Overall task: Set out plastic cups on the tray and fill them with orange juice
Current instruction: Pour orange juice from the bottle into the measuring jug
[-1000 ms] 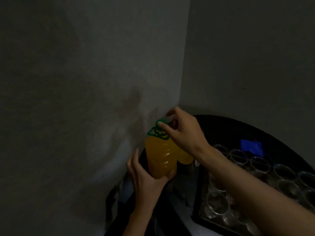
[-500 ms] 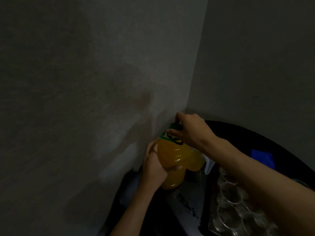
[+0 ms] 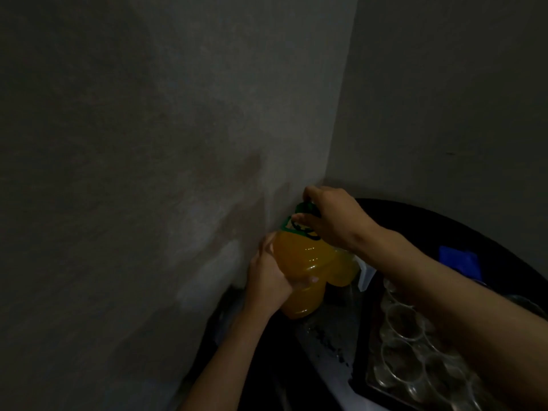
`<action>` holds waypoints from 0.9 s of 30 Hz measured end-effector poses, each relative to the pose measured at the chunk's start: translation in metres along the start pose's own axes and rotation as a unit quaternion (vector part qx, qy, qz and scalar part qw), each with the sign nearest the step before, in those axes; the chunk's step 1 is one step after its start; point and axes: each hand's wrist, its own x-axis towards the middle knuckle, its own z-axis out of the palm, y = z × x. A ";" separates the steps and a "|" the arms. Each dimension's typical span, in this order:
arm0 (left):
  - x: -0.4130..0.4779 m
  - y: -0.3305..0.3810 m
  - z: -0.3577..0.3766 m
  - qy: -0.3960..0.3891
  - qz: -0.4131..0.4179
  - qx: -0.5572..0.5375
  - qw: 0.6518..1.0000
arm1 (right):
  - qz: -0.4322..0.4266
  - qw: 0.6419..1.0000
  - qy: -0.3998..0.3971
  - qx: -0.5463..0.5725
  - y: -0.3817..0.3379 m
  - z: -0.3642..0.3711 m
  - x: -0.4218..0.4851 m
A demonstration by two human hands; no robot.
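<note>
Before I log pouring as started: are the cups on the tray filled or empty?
Empty, those visible: the cups look clear, no orange inside. The juice bottle is gripped by the left hand and right hand.

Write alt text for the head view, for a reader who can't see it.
In a dim corner, a person's left hand grips a bottle of orange juice while the right hand grips its green cap. Empty clear cups stand on a tray to the right, partly hidden by the right forearm.
</note>
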 end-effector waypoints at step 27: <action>0.004 0.002 -0.003 -0.015 -0.034 -0.018 0.999 | -0.089 0.976 -0.195 -0.038 0.015 -0.022 0.015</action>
